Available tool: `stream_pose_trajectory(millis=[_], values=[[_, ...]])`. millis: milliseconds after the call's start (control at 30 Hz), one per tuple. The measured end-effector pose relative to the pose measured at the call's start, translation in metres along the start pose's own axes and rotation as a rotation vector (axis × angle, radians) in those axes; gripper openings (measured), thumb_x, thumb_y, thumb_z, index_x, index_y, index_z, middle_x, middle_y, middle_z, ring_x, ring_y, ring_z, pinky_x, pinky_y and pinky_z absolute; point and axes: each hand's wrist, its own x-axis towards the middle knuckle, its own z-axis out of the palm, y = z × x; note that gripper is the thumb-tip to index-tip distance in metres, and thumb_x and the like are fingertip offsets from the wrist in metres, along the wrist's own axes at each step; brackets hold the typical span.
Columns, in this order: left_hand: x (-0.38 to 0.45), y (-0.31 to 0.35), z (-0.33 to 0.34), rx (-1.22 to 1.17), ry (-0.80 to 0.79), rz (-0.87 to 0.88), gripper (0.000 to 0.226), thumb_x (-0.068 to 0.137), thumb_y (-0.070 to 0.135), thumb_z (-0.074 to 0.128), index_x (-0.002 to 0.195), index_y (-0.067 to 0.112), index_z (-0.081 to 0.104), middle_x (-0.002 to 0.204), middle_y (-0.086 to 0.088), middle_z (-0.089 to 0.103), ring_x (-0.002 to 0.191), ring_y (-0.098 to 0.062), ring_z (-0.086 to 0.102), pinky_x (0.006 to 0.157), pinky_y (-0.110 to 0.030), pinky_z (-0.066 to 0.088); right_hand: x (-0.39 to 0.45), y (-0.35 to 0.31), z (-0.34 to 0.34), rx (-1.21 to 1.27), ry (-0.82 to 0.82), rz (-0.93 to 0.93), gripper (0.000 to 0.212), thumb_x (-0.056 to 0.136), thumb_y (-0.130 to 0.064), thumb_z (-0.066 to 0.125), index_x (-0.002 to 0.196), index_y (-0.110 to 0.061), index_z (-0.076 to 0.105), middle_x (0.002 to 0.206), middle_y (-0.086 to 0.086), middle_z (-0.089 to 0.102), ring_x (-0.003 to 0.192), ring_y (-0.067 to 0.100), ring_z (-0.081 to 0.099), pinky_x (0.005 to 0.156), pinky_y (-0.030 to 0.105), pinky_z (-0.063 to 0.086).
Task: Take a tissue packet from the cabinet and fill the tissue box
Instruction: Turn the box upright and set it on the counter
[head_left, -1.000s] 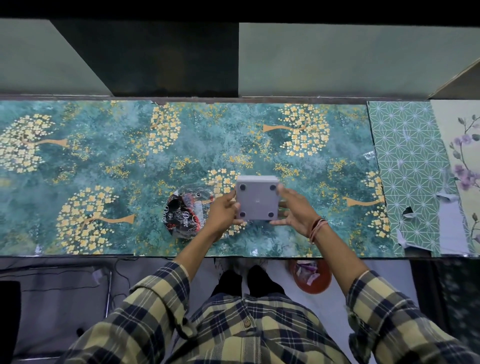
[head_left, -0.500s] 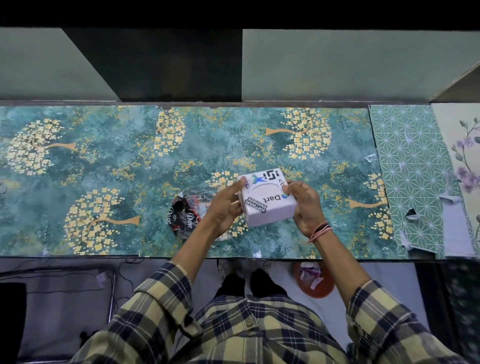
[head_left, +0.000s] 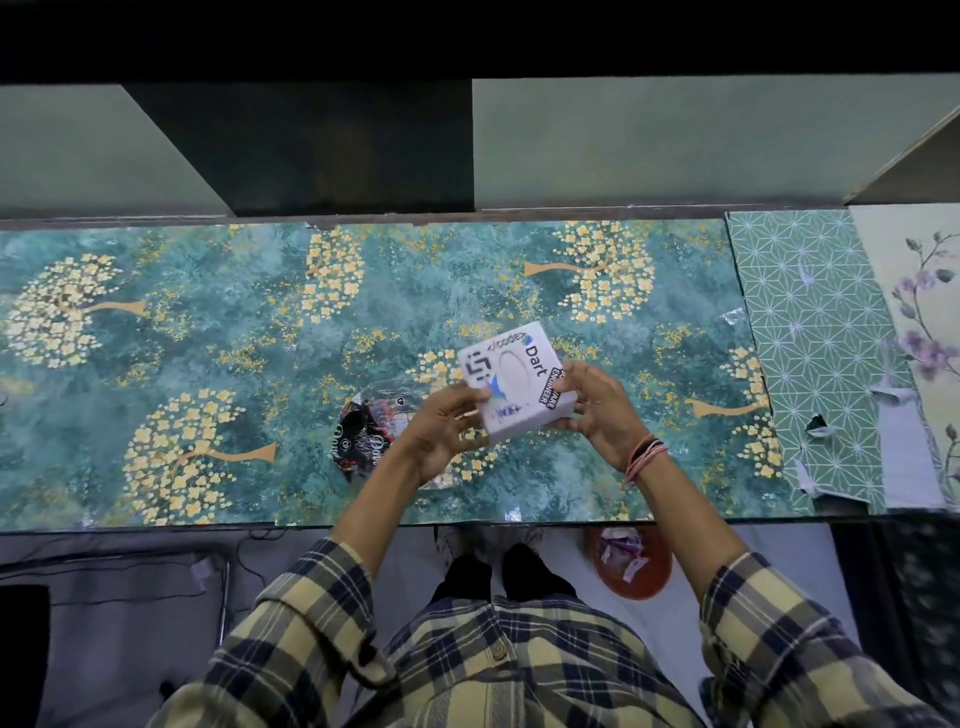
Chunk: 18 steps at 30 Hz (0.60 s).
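Observation:
A white square tissue box (head_left: 514, 382) with stickers and an oval slot on top is held tilted above the table, its top face toward me. My left hand (head_left: 441, 436) grips its left side and my right hand (head_left: 597, 410) grips its right side. A crumpled black and red plastic tissue packet (head_left: 369, 436) lies on the table just left of my left hand, partly hidden behind it.
The table (head_left: 208, 338) has a teal cover with gold trees, then green and floral sheets (head_left: 810, 338) on the right. A dark open cabinet space (head_left: 337, 150) lies behind the table. An orange bin (head_left: 631, 564) stands on the floor beside my feet.
The box was bottom-up with its feet showing; both hands have turned it over, so its stickered top with the oval slot now faces up.

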Motion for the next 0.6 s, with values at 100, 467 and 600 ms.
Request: stream_pose_trajectory(millis=[100, 467, 600], values=[[0.007, 0.010, -0.013, 0.085, -0.023, 0.007, 0.026, 0.088, 0.027, 0.076, 0.105, 0.009, 0.071, 0.109, -0.014, 0.073, 0.108, -0.035, 0.066, 0.107, -0.059, 0.048, 0.004, -0.010, -0.001, -0.133, -0.027, -0.031, 0.024, 0.074, -0.018, 0.065, 0.096, -0.014, 0.074, 0.088, 0.006, 0.070, 0.077, 0.024, 0.060, 0.064, 0.035, 0.050], [0.027, -0.027, 0.005, -0.003, 0.184, -0.001, 0.022, 0.098, 0.016, 0.067, 0.104, -0.006, 0.069, 0.099, -0.015, 0.078, 0.089, -0.028, 0.074, 0.070, -0.033, 0.062, 0.021, 0.043, 0.003, -0.146, 0.150, -0.040, 0.025, 0.098, -0.020, 0.064, 0.111, -0.001, 0.069, 0.099, 0.015, 0.077, 0.083, 0.027, 0.074, 0.079, 0.041, 0.062], [0.037, -0.037, 0.007, 0.041, 0.221, 0.009, 0.018, 0.101, 0.014, 0.062, 0.104, -0.002, 0.072, 0.101, -0.014, 0.080, 0.094, -0.030, 0.076, 0.089, -0.042, 0.062, 0.020, 0.058, 0.000, -0.229, 0.172, -0.070, 0.026, 0.103, -0.018, 0.055, 0.115, -0.001, 0.070, 0.099, 0.013, 0.076, 0.084, 0.023, 0.073, 0.081, 0.040, 0.061]])
